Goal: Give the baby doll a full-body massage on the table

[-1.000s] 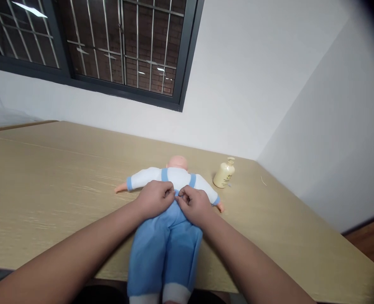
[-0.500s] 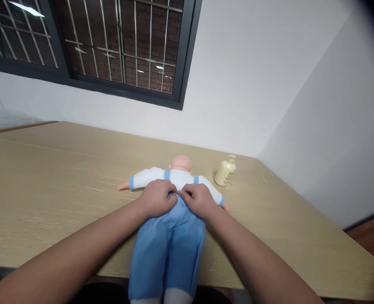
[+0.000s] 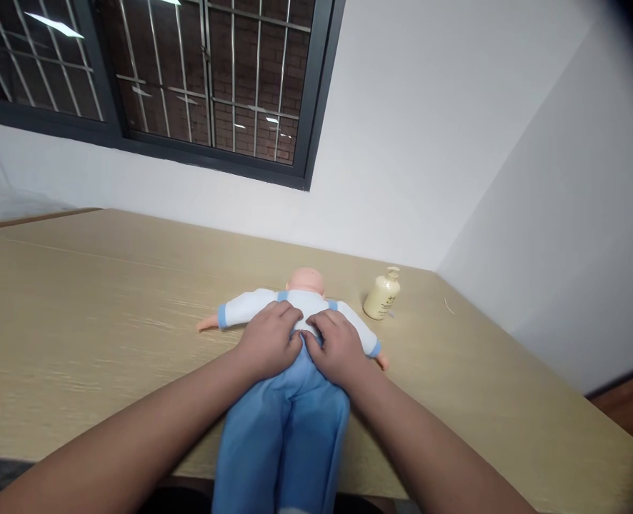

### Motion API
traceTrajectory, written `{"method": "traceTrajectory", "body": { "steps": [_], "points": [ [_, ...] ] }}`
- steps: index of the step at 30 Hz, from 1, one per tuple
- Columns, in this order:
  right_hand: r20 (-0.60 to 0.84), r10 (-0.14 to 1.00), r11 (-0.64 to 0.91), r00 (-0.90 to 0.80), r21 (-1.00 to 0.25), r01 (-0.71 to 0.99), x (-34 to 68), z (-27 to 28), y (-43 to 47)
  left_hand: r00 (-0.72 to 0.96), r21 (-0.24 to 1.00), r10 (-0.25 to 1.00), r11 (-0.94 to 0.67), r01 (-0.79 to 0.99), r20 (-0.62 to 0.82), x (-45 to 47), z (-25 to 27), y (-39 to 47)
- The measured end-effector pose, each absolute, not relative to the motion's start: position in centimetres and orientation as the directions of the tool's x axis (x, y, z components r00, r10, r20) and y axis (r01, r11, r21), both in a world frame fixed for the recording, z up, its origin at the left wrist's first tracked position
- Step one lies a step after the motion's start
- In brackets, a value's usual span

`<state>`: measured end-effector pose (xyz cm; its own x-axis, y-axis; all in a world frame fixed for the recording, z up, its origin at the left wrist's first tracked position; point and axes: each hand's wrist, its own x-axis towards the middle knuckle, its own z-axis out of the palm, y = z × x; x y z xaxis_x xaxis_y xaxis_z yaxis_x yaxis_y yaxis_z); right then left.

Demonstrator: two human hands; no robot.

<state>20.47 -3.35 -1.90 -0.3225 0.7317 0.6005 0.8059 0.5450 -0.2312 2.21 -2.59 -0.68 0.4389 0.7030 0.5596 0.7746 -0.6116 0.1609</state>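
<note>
A baby doll (image 3: 308,378) in blue overalls and a white top with blue cuffs lies stretched out on the table, its arms spread and its face out of sight. On the left side of its lower back rests my left hand (image 3: 271,339), fingers laid on the white cloth and the thumb apart from them. My right hand (image 3: 338,343) mirrors it on the other side, fingers bent a little, with a gap between thumb and index finger. Both thumbs lie close together over the middle of the doll's back. My palms hide its waist sides.
Beyond the doll's right arm stands a cream pump bottle (image 3: 382,296). A thin pale strand (image 3: 449,306) lies farther right on the wooden table (image 3: 107,300). A white wall (image 3: 402,143) and a barred window (image 3: 209,78) rise behind.
The fingertips and thumbs of both hands, earlier pinched together on the doll's back, have come apart. The fingers now reach forward over the white cloth.
</note>
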Motion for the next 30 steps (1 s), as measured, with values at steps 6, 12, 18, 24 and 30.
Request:
{"method": "traceTrajectory", "body": {
  "steps": [6, 12, 18, 24, 30],
  "points": [
    [0.451, 0.827, 0.497, -0.337, -0.305, 0.812, 21.2, -1.4, -2.1, 0.475, 0.256, 0.774, -0.603, 0.756, 0.419, 2.2, -0.3, -1.4],
    [0.497, 0.821, 0.495, -0.279, -0.378, 0.782, 21.1, -2.0, -1.7, 0.47, 0.196, 0.734, -0.619, 0.761, 0.491, 2.3, -0.7, -1.9],
    [0.705, 0.674, 0.576, -0.221, -0.313, 0.755, 20.6, -3.2, -2.3, 0.447, 0.126, 0.64, -0.648, 0.751, 0.625, 2.5, -1.4, -2.5],
    [0.581, 0.766, 0.528, -0.274, -0.327, 0.784, 20.8, -2.5, -1.9, 0.427, 0.27, 0.745, -0.612, 0.743, 0.512, 2.3, -1.1, -1.4],
    [0.597, 0.758, 0.506, -0.262, -0.284, 0.814, 20.3, -2.6, -1.8, 0.446, 0.232, 0.725, -0.626, 0.744, 0.525, 2.2, -1.3, -1.3]
  ]
}}
